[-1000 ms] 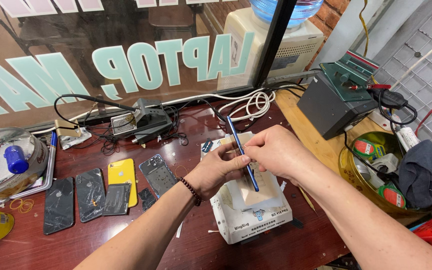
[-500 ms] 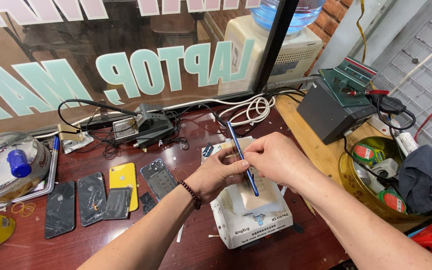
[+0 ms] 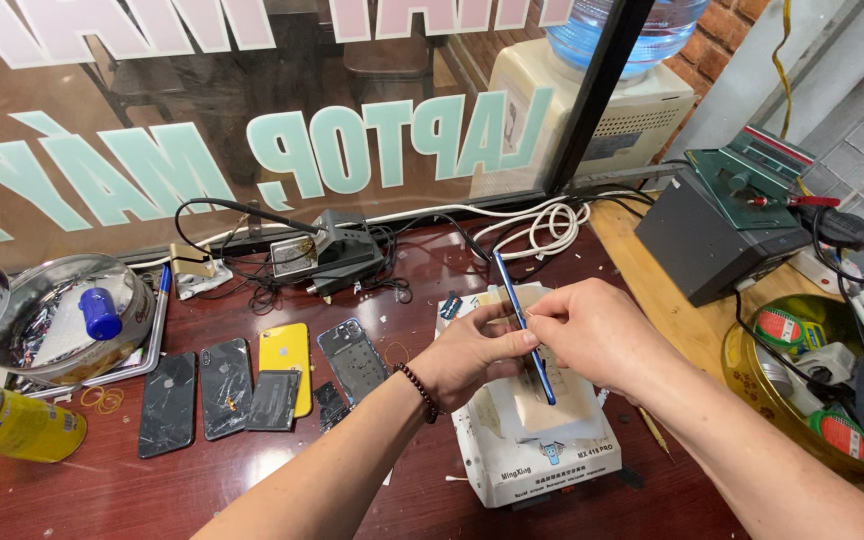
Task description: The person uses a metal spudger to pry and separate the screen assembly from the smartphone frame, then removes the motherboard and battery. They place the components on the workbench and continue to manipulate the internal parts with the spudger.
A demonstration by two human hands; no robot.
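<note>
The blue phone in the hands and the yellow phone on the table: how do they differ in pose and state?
The blue phone stands on its edge, tilted, above the white box-shaped machine; the yellow phone lies flat on the table. The left hand and the right hand pinch the blue phone; nothing touches the yellow phone. Both are slim and rectangular.
</note>
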